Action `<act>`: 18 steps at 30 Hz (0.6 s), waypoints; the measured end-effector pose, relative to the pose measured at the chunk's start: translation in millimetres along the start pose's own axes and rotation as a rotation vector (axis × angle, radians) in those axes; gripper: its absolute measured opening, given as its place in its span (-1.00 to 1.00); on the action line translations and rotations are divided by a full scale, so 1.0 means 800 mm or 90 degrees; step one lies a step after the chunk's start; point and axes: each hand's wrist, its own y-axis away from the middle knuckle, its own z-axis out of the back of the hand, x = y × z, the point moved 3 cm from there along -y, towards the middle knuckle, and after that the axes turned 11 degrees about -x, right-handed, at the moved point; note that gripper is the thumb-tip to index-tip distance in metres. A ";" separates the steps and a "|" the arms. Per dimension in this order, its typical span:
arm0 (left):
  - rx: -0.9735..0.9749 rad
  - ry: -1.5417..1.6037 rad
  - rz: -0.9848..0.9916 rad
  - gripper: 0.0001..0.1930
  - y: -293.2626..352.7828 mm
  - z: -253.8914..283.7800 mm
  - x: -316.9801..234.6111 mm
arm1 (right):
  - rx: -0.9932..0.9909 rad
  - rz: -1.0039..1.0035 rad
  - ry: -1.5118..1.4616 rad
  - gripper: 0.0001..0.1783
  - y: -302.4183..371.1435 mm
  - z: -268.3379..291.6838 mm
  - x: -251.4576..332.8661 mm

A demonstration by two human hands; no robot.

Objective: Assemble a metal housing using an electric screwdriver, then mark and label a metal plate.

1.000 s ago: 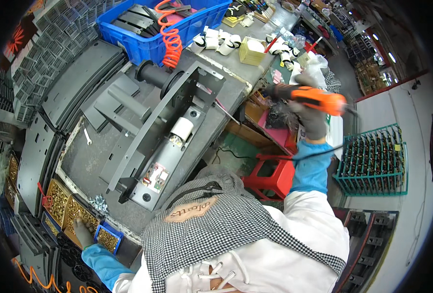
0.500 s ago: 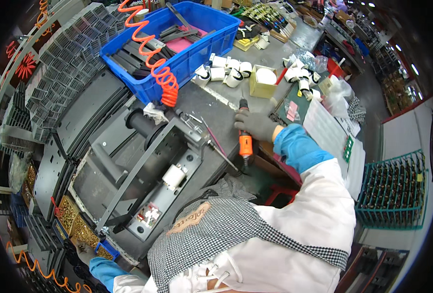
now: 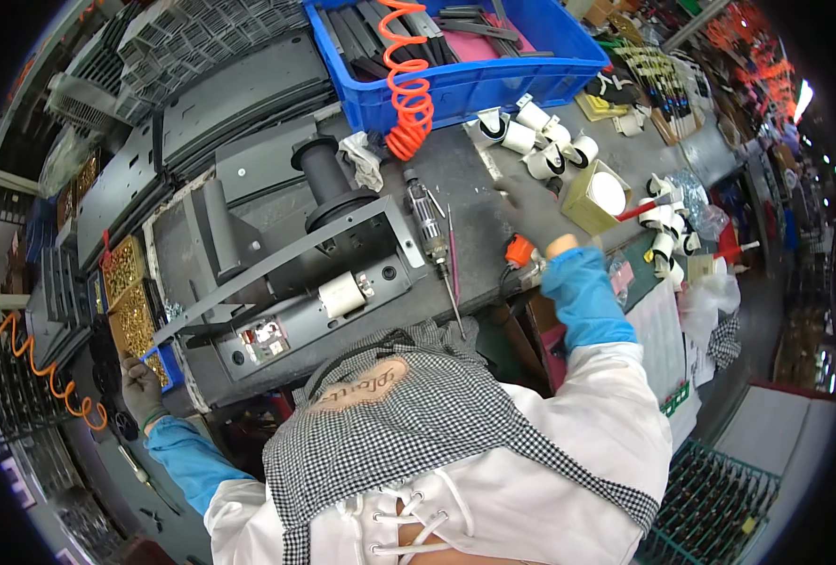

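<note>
1. Right hand (image 3: 535, 209): fingers blurred; cannot tell if clamped. Orange tool (image 3: 519, 250) just beside it (one end visible).
2. Left hand (image 3: 141, 389): gloved; cannot tell whether fingers pinch anything. Blue tray (image 3: 177, 377) just beside.
3. Grey metal frame (image 3: 303, 325) on bench (image 3: 474, 247), between hands, bearing white cylinder (image 3: 340, 295).

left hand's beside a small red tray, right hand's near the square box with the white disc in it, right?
Not quite: the small tray beside the left hand is blue, not red, as the head view shows. The right hand is near the square box with the white disc.
</note>
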 end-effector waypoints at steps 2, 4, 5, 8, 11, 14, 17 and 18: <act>0.027 -0.004 0.007 -0.72 0.017 0.022 0.020 | -0.007 -0.048 -0.123 -0.48 -0.011 -0.046 0.045; 0.052 -0.070 -0.013 -0.75 0.044 0.020 0.083 | 0.108 -0.076 0.050 -0.36 -0.007 -0.083 0.096; 0.048 -0.065 -0.023 -0.75 0.068 0.019 0.112 | 0.130 -0.050 0.139 -0.51 -0.006 -0.112 0.111; -0.057 -0.109 -0.029 -0.75 0.137 0.031 0.172 | 0.211 -0.116 0.177 -0.16 -0.013 -0.154 0.136; -0.179 -0.245 -0.047 -0.74 0.189 0.048 0.242 | 0.118 -0.065 0.177 -0.21 -0.008 -0.205 0.094; -0.079 -0.212 0.184 -0.71 0.213 0.039 0.327 | 0.040 -0.201 -0.078 -0.35 0.000 -0.255 -0.031; -0.057 -0.250 0.279 -0.67 0.267 -0.015 0.405 | 0.027 -0.254 -0.057 -0.30 -0.012 -0.124 0.077; -0.059 -0.252 0.287 -0.67 0.271 -0.039 0.423 | -0.111 -0.103 -0.102 -0.28 -0.012 -0.125 0.021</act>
